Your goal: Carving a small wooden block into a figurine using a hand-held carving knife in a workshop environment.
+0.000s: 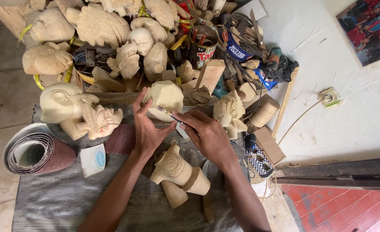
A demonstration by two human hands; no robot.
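The left hand grips a pale wooden carving from its left side, thumb and fingers wrapped against the block and steadying it on the grey cloth that covers the tabletop. The right hand comes in from the right, its fingers pinched together on a thin carving tool — a small knife or chisel, though the blade is too slender to tell which — whose tip meets the lower edge of the carving between the two hands.

Just below the wrists lies another carved piece, patterned on its upper face and resting on its side on the cloth. To the left stands a bird-headed figure with a smaller spiky carving leaning against it; a dark red sheet of sandpaper lies just beside the left wrist, and a thick roll of sandpaper sits at the cloth's left edge, near a small white pad.

Beyond the hands, a heap of unfinished carvings piles up — mixed with tins, wood offcuts and tools. A carved head stands just right of the right hand.
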